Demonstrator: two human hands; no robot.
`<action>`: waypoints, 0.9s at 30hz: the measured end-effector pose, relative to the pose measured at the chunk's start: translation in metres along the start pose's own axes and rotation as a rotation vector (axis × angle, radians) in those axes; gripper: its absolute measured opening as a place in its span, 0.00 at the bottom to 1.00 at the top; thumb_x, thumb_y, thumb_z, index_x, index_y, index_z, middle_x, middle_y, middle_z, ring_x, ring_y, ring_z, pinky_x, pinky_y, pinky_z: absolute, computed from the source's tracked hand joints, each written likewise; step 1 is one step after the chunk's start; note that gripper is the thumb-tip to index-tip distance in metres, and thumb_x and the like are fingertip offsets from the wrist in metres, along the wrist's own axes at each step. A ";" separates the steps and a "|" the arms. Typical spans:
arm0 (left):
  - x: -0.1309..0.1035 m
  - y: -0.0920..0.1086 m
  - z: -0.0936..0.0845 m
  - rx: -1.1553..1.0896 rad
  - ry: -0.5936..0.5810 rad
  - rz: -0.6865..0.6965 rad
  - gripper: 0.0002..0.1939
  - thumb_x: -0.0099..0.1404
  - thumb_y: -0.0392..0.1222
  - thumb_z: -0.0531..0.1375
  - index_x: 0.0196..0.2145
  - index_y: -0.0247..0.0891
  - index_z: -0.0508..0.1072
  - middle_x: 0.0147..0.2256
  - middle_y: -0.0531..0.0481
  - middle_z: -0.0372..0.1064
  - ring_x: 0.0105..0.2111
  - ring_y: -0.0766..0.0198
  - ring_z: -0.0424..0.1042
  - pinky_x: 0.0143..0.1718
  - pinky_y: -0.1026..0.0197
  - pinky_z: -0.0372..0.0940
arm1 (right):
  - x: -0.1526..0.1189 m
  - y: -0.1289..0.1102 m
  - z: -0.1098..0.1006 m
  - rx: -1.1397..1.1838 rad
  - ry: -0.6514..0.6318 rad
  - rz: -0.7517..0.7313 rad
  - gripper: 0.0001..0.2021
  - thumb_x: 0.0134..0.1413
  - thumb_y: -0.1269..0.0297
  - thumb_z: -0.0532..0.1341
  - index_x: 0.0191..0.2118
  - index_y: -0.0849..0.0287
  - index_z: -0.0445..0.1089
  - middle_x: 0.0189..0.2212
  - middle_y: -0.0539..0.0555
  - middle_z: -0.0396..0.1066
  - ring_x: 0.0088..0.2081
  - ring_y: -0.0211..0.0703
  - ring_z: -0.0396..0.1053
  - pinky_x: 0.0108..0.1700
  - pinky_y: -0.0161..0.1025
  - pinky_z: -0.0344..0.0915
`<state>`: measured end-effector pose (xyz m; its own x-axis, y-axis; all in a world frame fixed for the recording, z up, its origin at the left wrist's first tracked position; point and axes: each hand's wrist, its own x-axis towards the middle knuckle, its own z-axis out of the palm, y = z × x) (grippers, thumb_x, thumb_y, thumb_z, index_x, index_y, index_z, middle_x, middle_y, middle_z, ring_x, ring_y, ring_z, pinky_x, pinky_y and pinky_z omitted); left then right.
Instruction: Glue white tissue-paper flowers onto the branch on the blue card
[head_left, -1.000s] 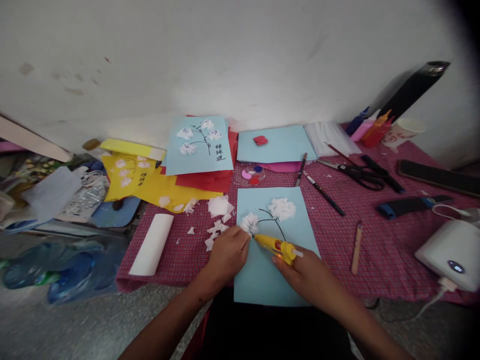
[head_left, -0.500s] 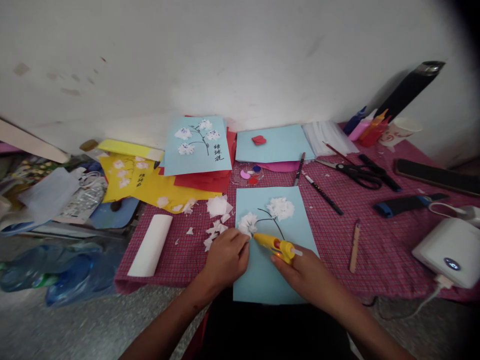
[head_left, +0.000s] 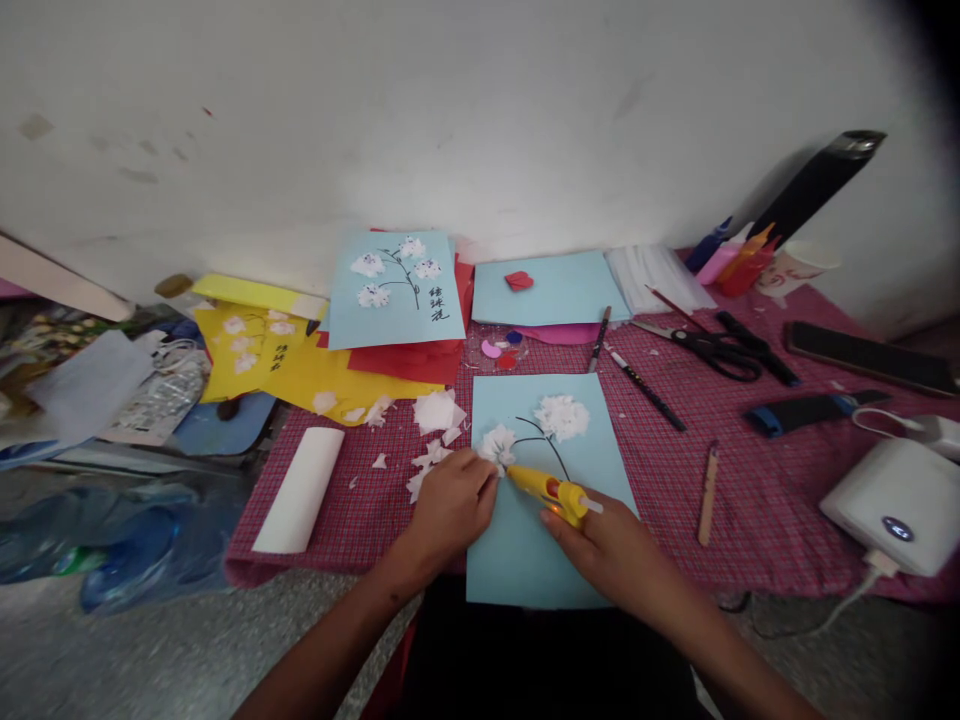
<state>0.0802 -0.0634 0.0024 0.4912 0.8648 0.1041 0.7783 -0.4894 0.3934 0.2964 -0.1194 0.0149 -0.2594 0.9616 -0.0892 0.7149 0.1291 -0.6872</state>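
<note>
My right hand is wrapped round a yellow hot glue gun, with a white stub of glue stick out of its back end. Its nozzle points left and meets the lower edge of a white crumpled-paper flower. Closed and curled, my left hand rests by that flower at the left side of a light blue sheet. Its fingertips touch the flower's lower edge; anything pinched in them is hidden. Another white paper flower sits higher on the sheet, joined by drawn black stems.
Torn white paper scraps and a folded white paper lie left. Behind stands a finished flower picture. To the right are a marker, scissors, a wooden stick and a white corded box.
The view has shifted very slightly. Both hands, the glue gun and the flowers stay almost where they were, with the nozzle still at the lower flower.
</note>
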 end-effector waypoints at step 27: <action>-0.050 0.011 -0.020 -0.082 0.051 0.189 0.06 0.67 0.35 0.54 0.38 0.38 0.71 0.38 0.47 0.72 0.40 0.59 0.69 0.44 0.55 0.65 | -0.034 0.046 -0.027 0.542 0.054 0.232 0.19 0.62 0.48 0.55 0.35 0.60 0.71 0.16 0.47 0.62 0.20 0.38 0.60 0.23 0.36 0.58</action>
<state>0.0564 -0.1093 0.0197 0.6035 0.7639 0.2286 0.6386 -0.6347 0.4351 0.3557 -0.1397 0.0065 -0.0922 0.9629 -0.2535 0.3115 -0.2139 -0.9259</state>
